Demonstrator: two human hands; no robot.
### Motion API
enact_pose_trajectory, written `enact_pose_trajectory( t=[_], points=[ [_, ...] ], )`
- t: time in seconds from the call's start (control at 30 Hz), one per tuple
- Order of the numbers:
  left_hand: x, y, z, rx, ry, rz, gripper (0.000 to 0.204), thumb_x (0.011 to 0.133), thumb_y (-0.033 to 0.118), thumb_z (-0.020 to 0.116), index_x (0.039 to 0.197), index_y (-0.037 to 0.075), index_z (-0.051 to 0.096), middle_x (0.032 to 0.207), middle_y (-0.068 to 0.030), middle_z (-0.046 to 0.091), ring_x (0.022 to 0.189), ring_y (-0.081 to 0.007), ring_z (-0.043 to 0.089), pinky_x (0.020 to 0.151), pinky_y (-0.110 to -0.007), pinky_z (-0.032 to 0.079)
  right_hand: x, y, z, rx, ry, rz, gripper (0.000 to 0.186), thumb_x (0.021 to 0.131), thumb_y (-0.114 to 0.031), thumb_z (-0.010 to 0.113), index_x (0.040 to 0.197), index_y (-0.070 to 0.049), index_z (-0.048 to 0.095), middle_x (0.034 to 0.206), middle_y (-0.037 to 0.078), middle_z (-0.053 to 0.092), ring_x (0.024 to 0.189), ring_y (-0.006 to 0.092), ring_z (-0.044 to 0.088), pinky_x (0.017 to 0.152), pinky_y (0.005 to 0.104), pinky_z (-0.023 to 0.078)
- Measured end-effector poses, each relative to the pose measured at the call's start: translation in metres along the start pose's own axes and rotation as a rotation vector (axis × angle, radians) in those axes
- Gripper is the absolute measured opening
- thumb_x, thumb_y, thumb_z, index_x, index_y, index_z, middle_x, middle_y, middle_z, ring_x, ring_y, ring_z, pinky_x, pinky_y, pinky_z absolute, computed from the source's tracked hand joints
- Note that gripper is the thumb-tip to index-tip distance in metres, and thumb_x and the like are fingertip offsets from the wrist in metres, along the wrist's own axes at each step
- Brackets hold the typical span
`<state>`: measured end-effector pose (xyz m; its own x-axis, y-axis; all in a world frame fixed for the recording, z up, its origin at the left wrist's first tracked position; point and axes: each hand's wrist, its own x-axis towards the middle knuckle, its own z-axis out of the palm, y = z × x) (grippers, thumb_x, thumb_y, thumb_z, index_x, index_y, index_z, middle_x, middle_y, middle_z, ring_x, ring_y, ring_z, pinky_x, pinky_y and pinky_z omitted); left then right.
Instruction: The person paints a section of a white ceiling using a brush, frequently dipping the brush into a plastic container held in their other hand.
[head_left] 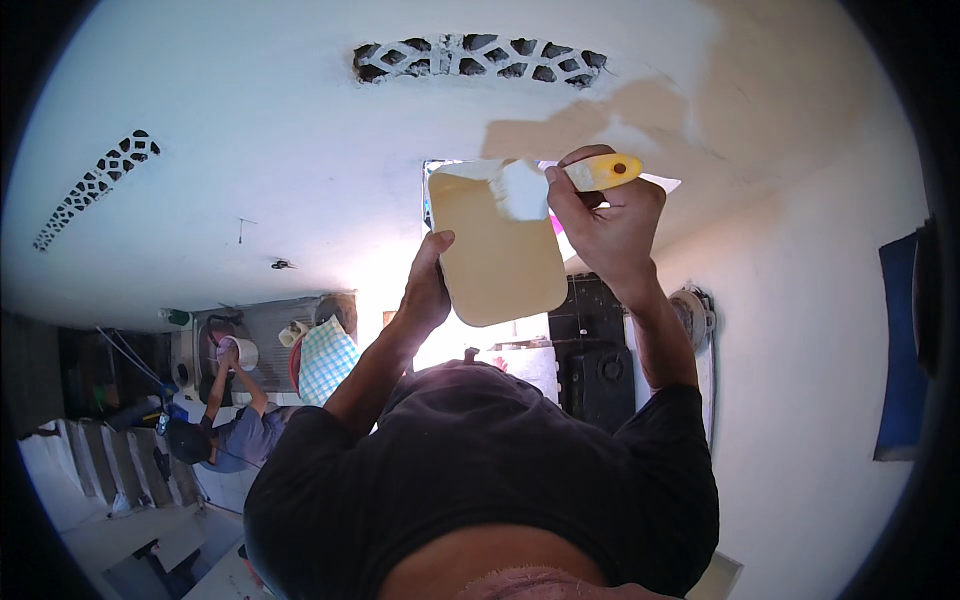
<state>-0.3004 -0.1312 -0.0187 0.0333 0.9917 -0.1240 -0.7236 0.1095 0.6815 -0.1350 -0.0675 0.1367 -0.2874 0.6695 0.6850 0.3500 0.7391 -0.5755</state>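
Observation:
My left hand (428, 285) grips a beige, rounded rectangular tub (500, 260) by its left edge, thumb on the rim. In my right hand (610, 225) is a paintbrush (612, 171) with a yellow handle that has a hole near its end. The handle points to the right, and the brush's other end lies over the tub's upper right part. A white, paint-like patch (522, 192) shows there; where bristles end and paint begins I cannot tell. Both hands are raised before my chest, close together.
A pale wall (300, 120) has patterned vent blocks (480, 60) and a beige patch (790, 90). To the left, another person (225, 435) holds a white, round container (240, 353). Near them hangs a checked cloth (328, 360). A blue panel (897, 345) is at the far right.

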Motion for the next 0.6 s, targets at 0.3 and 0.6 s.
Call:
enact_pose_trajectory(
  t=[0.3,0.6],
  points=[
    [0.001,0.001,-0.005,0.001,-0.074,-0.013,0.049,0.093,0.034,0.044,0.129,-0.001,0.041,0.114,-0.0151,0.057,0.103,-0.0216,0.061,0.087,-0.034,0.052,-0.007,0.008,0.036,0.260,-0.214,0.197,0.011,0.088,-0.006,0.070,0.087,0.003,0.066,0.071,0.004,0.065,0.058,0.0064,0.062,0.052,0.0205,0.053],
    [0.000,-0.001,-0.001,0.013,-0.048,0.017,0.051,0.093,0.035,0.046,0.126,-0.004,0.050,0.114,-0.0166,0.061,0.106,-0.0234,0.062,0.092,-0.036,0.050,-0.006,0.012,0.042,0.400,-0.142,0.391,0.013,0.092,-0.012,0.068,0.090,0.000,0.064,0.067,0.006,0.066,0.056,0.0089,0.063,0.053,0.0210,0.050]
  ],
)
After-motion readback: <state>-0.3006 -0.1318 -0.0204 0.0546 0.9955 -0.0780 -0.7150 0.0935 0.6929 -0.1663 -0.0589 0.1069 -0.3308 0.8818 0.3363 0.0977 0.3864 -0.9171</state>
